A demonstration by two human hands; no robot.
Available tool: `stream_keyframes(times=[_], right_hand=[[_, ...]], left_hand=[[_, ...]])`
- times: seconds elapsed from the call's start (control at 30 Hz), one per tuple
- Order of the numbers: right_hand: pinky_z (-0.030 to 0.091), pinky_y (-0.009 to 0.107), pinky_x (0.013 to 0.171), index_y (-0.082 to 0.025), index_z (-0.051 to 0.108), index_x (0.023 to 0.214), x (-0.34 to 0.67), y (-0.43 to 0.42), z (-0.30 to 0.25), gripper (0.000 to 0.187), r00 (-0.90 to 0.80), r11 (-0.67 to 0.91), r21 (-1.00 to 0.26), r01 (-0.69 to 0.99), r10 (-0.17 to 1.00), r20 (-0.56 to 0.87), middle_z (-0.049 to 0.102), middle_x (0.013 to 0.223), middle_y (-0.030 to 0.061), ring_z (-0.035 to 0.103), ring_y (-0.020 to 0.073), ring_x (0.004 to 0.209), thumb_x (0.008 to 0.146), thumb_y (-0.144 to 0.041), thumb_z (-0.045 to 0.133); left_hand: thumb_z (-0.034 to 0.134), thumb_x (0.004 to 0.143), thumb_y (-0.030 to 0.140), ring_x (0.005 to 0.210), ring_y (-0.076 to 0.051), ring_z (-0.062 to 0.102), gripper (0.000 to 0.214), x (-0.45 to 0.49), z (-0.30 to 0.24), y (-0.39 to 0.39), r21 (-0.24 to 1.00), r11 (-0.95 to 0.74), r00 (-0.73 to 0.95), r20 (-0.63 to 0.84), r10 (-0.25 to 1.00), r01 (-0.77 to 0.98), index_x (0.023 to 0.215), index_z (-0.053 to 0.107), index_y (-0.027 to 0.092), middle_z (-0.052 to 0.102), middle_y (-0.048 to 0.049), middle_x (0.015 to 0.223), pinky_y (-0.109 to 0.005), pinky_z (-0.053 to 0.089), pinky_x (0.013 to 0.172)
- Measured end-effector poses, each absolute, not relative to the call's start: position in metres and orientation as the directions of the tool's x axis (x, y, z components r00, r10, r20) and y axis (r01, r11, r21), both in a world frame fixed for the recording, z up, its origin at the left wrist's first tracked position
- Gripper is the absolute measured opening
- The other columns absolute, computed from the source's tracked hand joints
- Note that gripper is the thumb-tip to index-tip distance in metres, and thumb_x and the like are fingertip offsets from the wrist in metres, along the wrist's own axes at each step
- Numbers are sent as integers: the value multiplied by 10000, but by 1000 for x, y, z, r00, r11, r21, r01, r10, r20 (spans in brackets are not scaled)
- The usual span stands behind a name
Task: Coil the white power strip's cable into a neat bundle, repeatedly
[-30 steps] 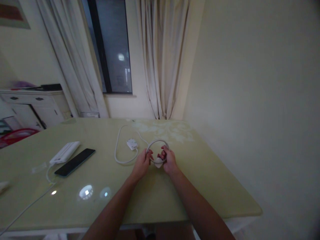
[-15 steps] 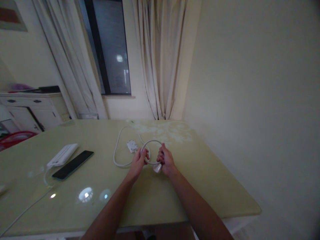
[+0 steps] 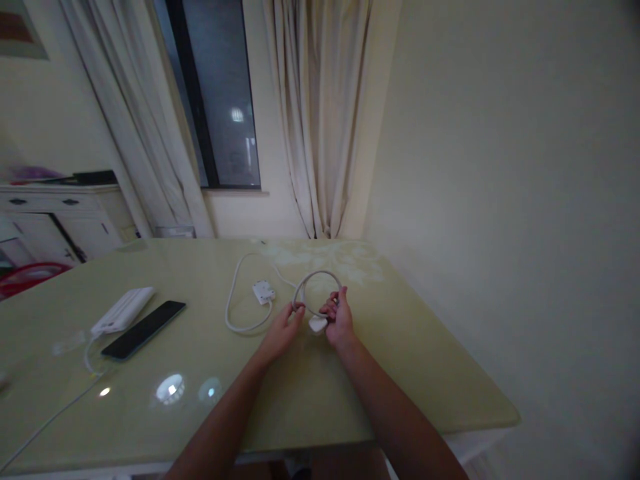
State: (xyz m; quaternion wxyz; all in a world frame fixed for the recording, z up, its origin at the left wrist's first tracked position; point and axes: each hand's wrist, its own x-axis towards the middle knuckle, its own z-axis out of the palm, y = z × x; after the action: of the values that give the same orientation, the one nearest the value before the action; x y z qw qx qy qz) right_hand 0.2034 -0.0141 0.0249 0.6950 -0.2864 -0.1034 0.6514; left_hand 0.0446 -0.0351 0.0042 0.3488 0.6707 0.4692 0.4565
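A loop of white power cord (image 3: 317, 272) is held up over the table between my two hands. My right hand (image 3: 341, 320) is closed around the loop's right side, and a white plug (image 3: 318, 325) hangs just beside its fingers. At the loop's left side my left hand (image 3: 285, 328) pinches the cord between thumb and fingers. The rest of the cord lies in a wide curve on the tabletop and runs to a small white power strip (image 3: 263, 292) beyond my left hand.
On the left of the pale green table (image 3: 425, 373) lie a black phone (image 3: 145, 330) and a white power bank (image 3: 123, 311) with a thin white cable (image 3: 50, 421). A wall borders the right side; curtains (image 3: 325, 120) hang behind.
Both hands have shifted slightly right and the loop has moved right with them, looking a little larger. The plug now shows more clearly beside my right hand.
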Motion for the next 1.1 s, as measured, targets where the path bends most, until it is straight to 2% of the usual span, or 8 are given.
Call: stream_keyframes(times=[0.07,0.27,0.5,0.63,0.87,1.1], right_hand=[[280,167,402,-215,457,733,203,-13,23,467,131,-16,-526,-851,962,-241,261,434,-144,176,43,364,913,-610,629],[296,172,410,-212,479,737,202,-14,23,454,126,-9,-517,-856,966,-226,270,436,-142,195,45,364,909,-601,639],[295,174,419,-206,494,751,201,-16,25,435,148,10,-520,-854,963,-226,271,435,-141,186,46,368,949,-581,593],[297,173,416,-205,498,756,200,-17,25,444,150,3,-530,-848,961,-234,279,434,-141,196,45,366,928,-599,612],[295,167,413,-199,505,754,198,-19,27,446,141,-7,-544,-839,963,-230,278,432,-139,195,40,363,944,-593,592],[331,179,422,-206,511,757,199,-18,23,450,159,-8,-590,-807,960,-230,288,439,-137,221,44,363,918,-614,612]], left_hand=[[487,929,549,1133,-288,650,444,45,0,-34,865,-357,161,319,934,354,1113,658,183,728,-123,1146,-469,464,1045],[414,960,424,1066,-276,681,352,43,-8,-28,808,-384,126,368,921,447,1067,655,192,746,-124,1090,-455,498,981],[391,985,477,1038,-267,696,380,45,4,-35,805,-357,114,346,931,474,1053,644,202,755,-111,1072,-425,499,938],[325,1004,506,935,-252,694,446,46,9,-39,798,-359,59,380,923,484,1008,644,194,747,-99,955,-395,491,871],[266,1021,558,621,-194,588,517,48,21,-48,820,-382,-25,433,901,427,1017,630,191,591,1,621,-312,437,664],[317,988,630,439,-146,432,544,47,20,-49,907,-334,-67,361,930,257,931,638,195,430,54,486,-264,321,487]])
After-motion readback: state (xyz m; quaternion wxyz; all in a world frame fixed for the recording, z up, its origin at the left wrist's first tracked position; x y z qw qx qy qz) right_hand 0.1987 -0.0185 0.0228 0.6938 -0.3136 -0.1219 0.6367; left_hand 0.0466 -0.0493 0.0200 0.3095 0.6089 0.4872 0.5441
